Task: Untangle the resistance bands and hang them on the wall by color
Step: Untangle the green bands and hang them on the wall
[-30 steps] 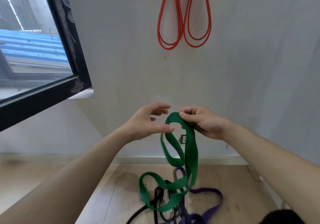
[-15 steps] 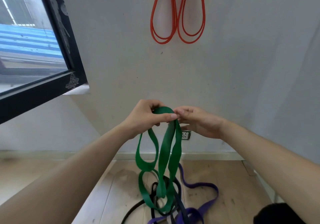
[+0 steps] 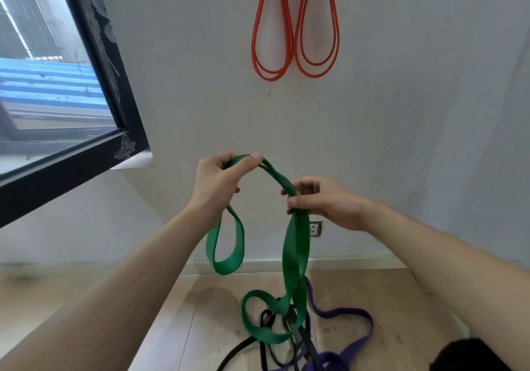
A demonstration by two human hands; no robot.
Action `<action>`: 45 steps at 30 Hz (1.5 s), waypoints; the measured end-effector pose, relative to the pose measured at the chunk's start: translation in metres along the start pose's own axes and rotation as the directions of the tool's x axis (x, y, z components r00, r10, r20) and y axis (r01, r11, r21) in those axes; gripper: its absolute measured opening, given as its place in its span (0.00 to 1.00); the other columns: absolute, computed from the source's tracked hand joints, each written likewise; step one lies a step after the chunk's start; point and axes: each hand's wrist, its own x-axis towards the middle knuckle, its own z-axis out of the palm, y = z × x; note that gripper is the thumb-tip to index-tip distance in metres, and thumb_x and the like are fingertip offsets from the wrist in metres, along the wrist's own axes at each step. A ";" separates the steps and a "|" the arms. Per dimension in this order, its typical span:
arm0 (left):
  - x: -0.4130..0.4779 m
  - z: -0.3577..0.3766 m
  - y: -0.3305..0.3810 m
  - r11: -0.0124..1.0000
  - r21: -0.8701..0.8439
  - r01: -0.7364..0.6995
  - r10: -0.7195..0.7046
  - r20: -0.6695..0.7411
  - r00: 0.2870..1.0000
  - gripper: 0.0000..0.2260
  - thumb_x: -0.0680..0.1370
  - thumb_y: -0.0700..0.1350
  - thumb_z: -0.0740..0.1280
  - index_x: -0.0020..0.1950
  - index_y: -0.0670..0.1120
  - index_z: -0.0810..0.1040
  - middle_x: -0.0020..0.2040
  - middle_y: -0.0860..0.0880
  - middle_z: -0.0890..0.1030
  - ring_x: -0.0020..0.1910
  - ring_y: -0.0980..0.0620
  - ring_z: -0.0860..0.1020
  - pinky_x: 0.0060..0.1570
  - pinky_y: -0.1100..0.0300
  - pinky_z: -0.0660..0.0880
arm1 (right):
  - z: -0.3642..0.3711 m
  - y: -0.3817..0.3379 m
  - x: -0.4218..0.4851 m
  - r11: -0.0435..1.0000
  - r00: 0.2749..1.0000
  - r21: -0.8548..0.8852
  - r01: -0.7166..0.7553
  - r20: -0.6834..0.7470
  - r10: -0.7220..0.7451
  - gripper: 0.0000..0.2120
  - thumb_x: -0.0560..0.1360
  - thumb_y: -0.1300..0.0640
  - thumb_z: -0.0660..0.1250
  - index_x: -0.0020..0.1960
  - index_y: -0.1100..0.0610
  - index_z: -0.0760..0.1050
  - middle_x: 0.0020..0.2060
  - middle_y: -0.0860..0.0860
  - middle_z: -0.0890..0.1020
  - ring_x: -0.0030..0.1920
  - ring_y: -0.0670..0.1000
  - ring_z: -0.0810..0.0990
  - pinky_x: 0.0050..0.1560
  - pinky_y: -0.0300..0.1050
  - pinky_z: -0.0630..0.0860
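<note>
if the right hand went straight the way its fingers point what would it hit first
Probably the left hand: the right hand points its fingers across at it, and both grip the green band. Depth between them is unclear.

Light wood-plank floor (image 3: 186, 327), bounded on the far side by a white baseboard (image 3: 344, 261). Lying tangled at near centre: lower loop of the green band (image 3: 268, 339), thin black bands (image 3: 238, 353) trailing near-left, purple band (image 3: 344, 312) curving right. Strands crossing and touching; layering unclear. Dark item (image 3: 470, 356) at near right, cut off.
</note>
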 end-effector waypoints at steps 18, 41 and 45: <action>-0.008 0.013 -0.006 0.994 -0.034 0.108 -0.073 0.538 0.840 0.11 0.69 0.49 0.78 0.46 0.47 0.83 0.36 0.53 0.78 0.37 0.54 0.78 0.43 0.63 0.77 | -0.009 -0.025 -0.013 0.981 0.974 -0.092 0.170 -0.135 -0.181 0.15 0.72 0.68 0.74 0.58 0.60 0.79 0.45 0.52 0.85 0.48 0.48 0.83 0.50 0.40 0.78; 0.006 -0.021 0.007 0.963 -0.268 0.029 0.021 0.180 0.984 0.05 0.72 0.49 0.75 0.37 0.50 0.86 0.33 0.53 0.70 0.31 0.55 0.68 0.40 0.60 0.69 | -0.013 -0.023 -0.001 0.974 0.952 -0.148 0.173 -0.229 -0.204 0.15 0.69 0.69 0.77 0.52 0.58 0.79 0.43 0.51 0.85 0.47 0.51 0.84 0.50 0.44 0.78; 0.008 -0.026 0.000 0.966 -0.251 0.058 0.001 0.228 0.974 0.08 0.70 0.53 0.76 0.40 0.49 0.87 0.35 0.50 0.70 0.33 0.53 0.69 0.44 0.57 0.68 | -0.022 -0.050 -0.010 0.937 0.865 -0.062 0.344 -0.368 -0.342 0.11 0.70 0.72 0.74 0.48 0.60 0.80 0.43 0.60 0.84 0.44 0.58 0.84 0.51 0.52 0.81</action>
